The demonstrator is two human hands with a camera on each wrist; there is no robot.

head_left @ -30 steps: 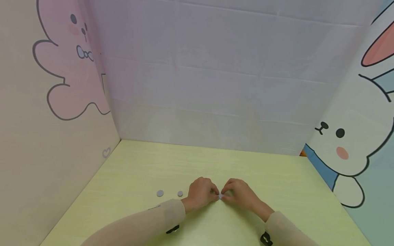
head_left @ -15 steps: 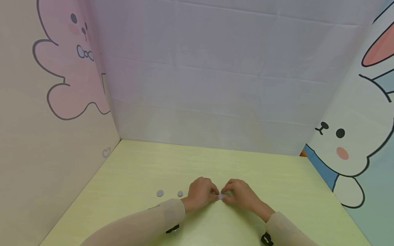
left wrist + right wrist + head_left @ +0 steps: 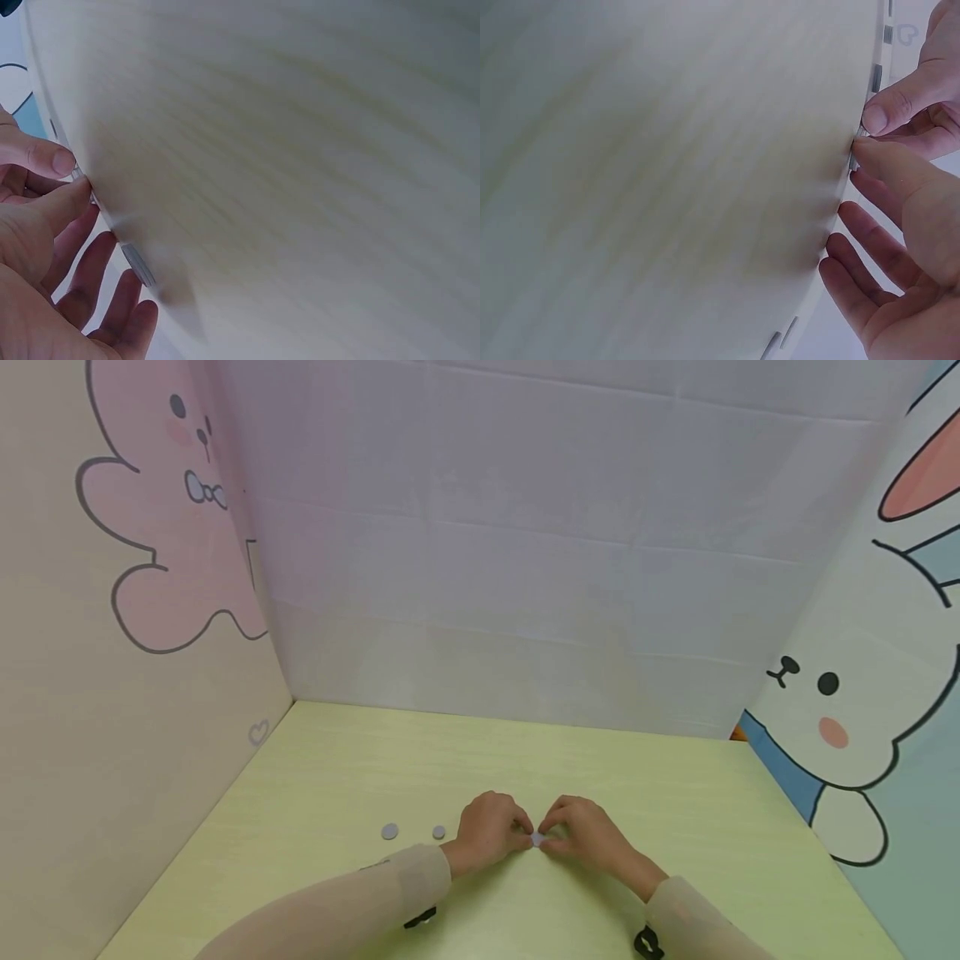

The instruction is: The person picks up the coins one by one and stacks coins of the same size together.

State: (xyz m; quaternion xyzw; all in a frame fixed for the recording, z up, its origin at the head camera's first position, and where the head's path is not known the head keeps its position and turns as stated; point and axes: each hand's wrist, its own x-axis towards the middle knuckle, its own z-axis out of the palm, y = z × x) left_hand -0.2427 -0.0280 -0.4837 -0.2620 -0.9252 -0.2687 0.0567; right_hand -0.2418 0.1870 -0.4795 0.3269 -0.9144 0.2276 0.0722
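Observation:
A small grey disc (image 3: pixel 537 840) sits between my two hands over the table, its edge showing and the rest covered by fingers. My left hand (image 3: pixel 491 828) pinches it from the left with thumb and fingertips. From the opposite side my right hand (image 3: pixel 588 833) pinches the same disc, the two sets of fingertips nearly meeting. In the right wrist view, the disc's thin edge (image 3: pixel 853 160) shows behind the right thumb. Left of the left hand, a smaller grey disc (image 3: pixel 438 832) and a larger one (image 3: pixel 390 832) lie flat and apart.
The pale yellow table (image 3: pixel 360 760) runs back to a plain whitish cloth wall (image 3: pixel 480 568). Side walls with a pink cartoon figure (image 3: pixel 172 602) and a white rabbit (image 3: pixel 862 693) bound it left and right. A black strap (image 3: pixel 648 942) hangs below the right sleeve.
Both hands stay almost in place. The visible part of the disc between the fingertips shifts very slightly; the two loose discs lie where they were.

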